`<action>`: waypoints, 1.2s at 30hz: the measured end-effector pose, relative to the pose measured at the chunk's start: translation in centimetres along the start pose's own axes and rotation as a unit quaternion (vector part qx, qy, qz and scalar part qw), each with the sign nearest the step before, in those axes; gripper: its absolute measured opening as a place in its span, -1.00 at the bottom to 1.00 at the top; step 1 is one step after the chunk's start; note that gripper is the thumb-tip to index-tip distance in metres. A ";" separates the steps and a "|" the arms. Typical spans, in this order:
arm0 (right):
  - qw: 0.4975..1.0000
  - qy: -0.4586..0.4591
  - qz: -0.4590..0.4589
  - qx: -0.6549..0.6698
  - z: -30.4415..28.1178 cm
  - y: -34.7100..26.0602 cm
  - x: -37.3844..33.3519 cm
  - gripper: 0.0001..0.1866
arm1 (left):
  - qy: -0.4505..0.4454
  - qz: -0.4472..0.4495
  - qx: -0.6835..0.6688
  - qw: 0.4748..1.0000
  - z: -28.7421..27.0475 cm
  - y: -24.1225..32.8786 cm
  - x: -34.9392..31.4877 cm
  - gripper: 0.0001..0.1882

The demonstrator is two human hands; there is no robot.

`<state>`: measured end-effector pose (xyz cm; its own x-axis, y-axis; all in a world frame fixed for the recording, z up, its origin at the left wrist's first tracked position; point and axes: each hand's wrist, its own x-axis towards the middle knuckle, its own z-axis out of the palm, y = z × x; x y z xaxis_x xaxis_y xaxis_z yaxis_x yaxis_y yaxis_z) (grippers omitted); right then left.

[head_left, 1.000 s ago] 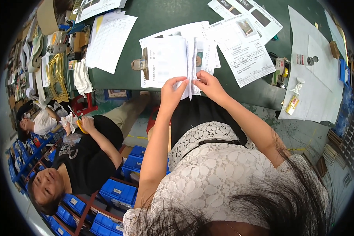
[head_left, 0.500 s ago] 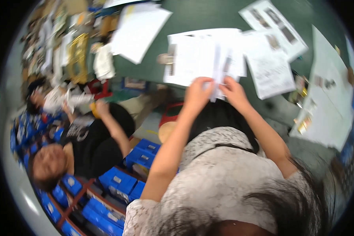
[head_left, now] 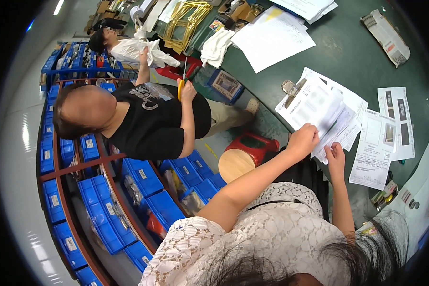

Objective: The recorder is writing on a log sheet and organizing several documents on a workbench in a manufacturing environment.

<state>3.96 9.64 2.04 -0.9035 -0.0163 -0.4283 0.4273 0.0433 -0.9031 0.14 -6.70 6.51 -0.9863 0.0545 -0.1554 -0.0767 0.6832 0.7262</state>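
A clipboard with a metal clip (head_left: 291, 87) bears a stack of printed sheets (head_left: 310, 104) at the near edge of the green table. My left hand (head_left: 304, 142) is closed, its fingers pinching the near edge of the sheets, which bend up a little there. Beside it, my right hand (head_left: 336, 159) is closed on the lower right corner of the same sheets, thumb and fingers pressed together. Several loose sheets stick out to the right from under the lifted ones. How many pages each hand grips is hidden.
More printed sheets (head_left: 372, 150) lie to the right, with a wrapped packet (head_left: 386, 38) farther back. White papers (head_left: 274, 40), cotton gloves (head_left: 217, 47) and yellow frames (head_left: 186, 21) are at the far left. A person with yellow-handled scissors (head_left: 180, 88) stands left, near a red stool (head_left: 255, 143) and blue bins (head_left: 107, 209).
The view has swung left, so the table and papers appear farther right. My hands stay at the near edge of the sheets; the pages they held upright now lie lower.
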 end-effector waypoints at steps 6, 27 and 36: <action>1.000 -0.016 -0.002 -0.001 -0.1 0.2 0.2 -0.86 | 0.006 -0.022 -0.036 0.999 -0.5 -1.8 -0.1 -0.89; 0.986 0.089 0.112 0.086 -5.4 5.1 0.3 -0.88 | 0.231 -0.048 0.078 0.969 -15.4 -6.2 3.1 -0.76; 0.971 0.124 0.146 0.146 -4.5 3.3 -0.3 -0.83 | 0.217 0.011 0.076 0.973 -12.4 -1.5 3.7 -0.86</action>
<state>5.55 14.29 -0.69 -0.7073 0.1970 -0.6789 0.6248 -0.2752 -0.7307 -5.23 -16.56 13.17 -0.9588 -0.2200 0.1795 -0.0659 0.7874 0.6129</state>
